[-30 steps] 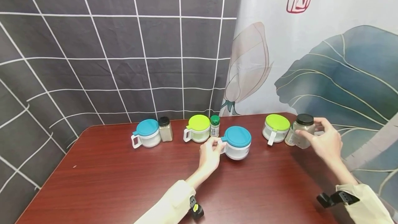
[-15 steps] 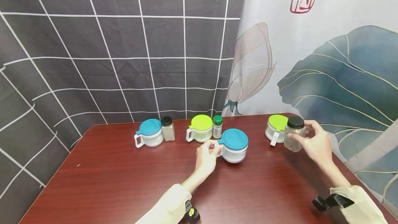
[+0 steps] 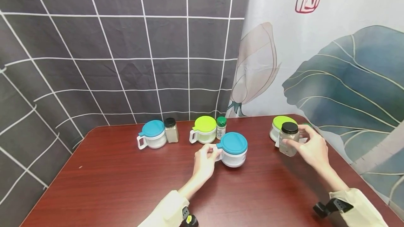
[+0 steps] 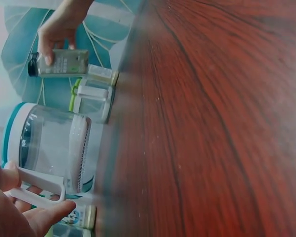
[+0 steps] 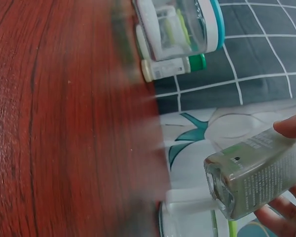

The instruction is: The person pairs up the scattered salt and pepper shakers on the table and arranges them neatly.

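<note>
My left hand point(image 3: 203, 163) grips the white handle point(image 4: 44, 183) of a clear seasoning jar with a blue lid point(image 3: 234, 143), thumb on top near the lid. This jar hangs above the table, as the left wrist view shows. On the right, my right hand point(image 3: 315, 148) holds a square spice jar point(image 3: 288, 144) with a black cap, thumb on one side and fingers on the other. Its glass base and printed label point(image 5: 261, 182) face the right wrist camera. The spice jar overlaps a green-lidded seasoning jar point(image 3: 281, 121) standing at the back right.
Along the back edge stand another blue-lidded jar point(image 3: 153, 134), a black-capped jar point(image 3: 172, 132), a green-lidded jar point(image 3: 205, 129) and a small green-capped bottle point(image 3: 221, 129). A second green cap point(image 3: 307, 126) shows behind my right hand. Hanging cloth backs the brown table point(image 3: 126, 185).
My right hand has carried the black-capped spice jar leftward, now in front of the green-lidded jar. My left hand has brought the blue-lidded jar slightly left and nearer.
</note>
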`<state>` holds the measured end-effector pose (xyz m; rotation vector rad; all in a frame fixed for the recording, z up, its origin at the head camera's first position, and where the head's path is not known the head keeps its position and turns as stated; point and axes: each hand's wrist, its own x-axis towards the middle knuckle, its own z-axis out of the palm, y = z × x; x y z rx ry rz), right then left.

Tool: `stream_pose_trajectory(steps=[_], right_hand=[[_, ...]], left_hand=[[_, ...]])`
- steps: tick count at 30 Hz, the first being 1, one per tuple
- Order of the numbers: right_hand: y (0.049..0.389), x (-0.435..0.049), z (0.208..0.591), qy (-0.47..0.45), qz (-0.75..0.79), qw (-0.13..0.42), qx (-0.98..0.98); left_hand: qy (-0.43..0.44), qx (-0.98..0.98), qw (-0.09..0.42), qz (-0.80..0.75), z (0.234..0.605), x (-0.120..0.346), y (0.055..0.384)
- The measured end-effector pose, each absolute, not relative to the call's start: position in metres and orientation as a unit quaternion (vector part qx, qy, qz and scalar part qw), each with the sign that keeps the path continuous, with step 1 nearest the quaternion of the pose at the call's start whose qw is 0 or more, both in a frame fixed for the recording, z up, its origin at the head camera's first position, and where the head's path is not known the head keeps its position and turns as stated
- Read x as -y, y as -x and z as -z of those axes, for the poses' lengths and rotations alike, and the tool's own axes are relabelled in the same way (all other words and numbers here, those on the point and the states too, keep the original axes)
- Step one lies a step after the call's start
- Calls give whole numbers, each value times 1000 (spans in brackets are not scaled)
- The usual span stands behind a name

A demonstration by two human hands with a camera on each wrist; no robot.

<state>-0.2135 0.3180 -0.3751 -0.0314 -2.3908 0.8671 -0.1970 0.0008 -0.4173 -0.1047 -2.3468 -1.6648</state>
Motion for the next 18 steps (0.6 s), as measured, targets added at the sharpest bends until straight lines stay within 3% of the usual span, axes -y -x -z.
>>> stream_pose_trajectory(steps=[18], right_hand=[[217, -291, 383, -40, -347, 258, 901]], left_hand=[[33, 798, 126, 589, 423, 23, 192]])
